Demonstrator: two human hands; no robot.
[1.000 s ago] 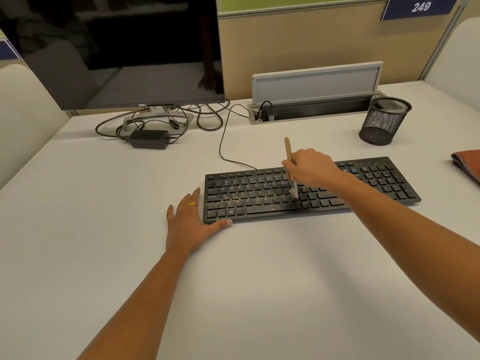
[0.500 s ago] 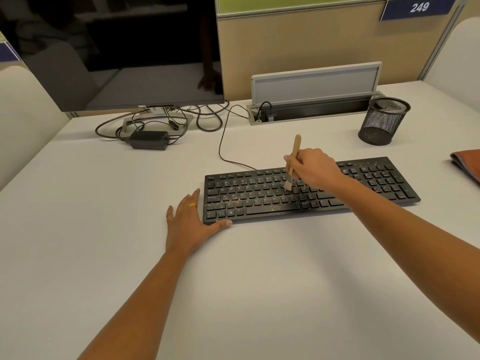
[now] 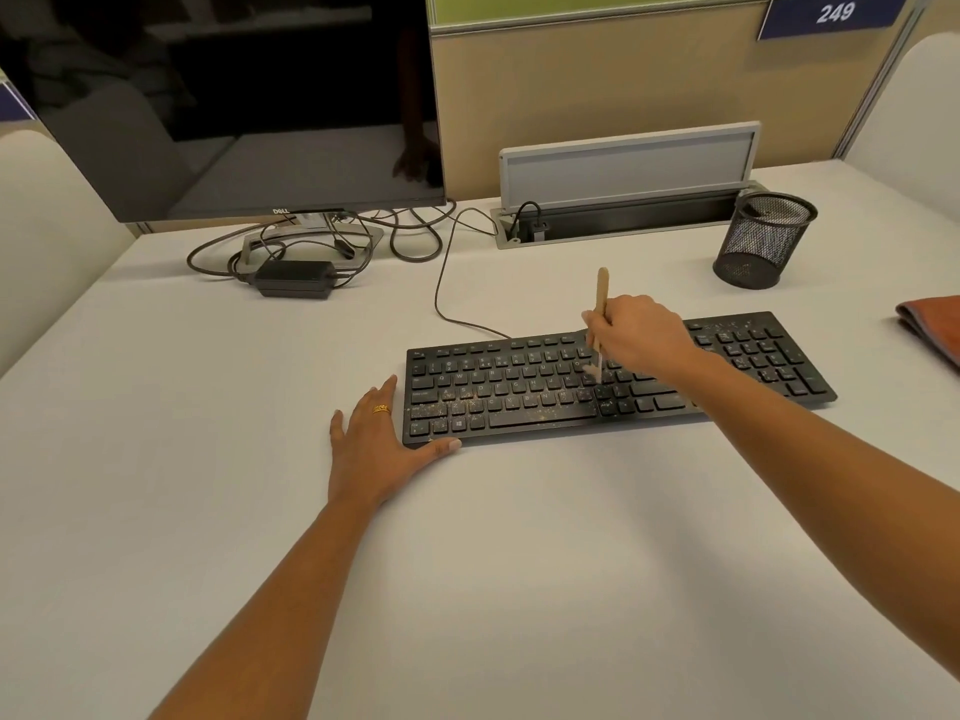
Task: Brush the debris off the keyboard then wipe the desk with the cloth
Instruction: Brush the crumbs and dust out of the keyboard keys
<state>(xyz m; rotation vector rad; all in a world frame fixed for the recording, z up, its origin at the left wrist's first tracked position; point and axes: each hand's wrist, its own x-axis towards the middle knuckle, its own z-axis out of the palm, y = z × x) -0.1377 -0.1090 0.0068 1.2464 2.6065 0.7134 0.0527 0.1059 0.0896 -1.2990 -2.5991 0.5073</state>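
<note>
Brushing the keyboard [image 3: 519, 402] at mid-frame

Left grip [image 3: 382, 439] lies flat and wide on the tabletop [image 3: 519, 563], thumb against the keyboard's lower-left corner. The brush [image 3: 602, 291], bristles on the middle keys, is pinched by the right grip [image 3: 641, 335]. The cloth [image 3: 935, 324] lies at the right edge.

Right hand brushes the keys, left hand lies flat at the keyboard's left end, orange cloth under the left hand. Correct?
No: the head view shows the orange cloth lying at the right edge of the desk, under neither hand. The right hand does hold the brush on the keyboard, the left hand flat at its left end.
</note>
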